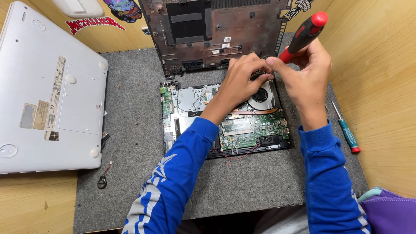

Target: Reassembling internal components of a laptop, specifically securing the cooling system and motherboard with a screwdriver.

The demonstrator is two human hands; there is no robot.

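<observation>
An opened laptop base (190, 115) lies on a grey felt mat (134, 130), its green circuit board and round fan (261, 96) exposed. My left hand (242, 80) rests over the fan's upper edge, fingers pinched together. My right hand (305, 71) holds a red-and-black screwdriver (305, 32), handle tilted up to the right, tip down by my left fingertips at the laptop's far right corner. What the fingers pinch is hidden. Both arms wear blue sleeves.
The laptop's removed dark bottom cover (216, 32) leans at the back. A closed silver laptop (47, 91) lies upside down at left. A teal-handled screwdriver (346, 132) lies at right. A coin cell with wire (102, 181) sits near the mat's front left. Wooden walls surround the desk.
</observation>
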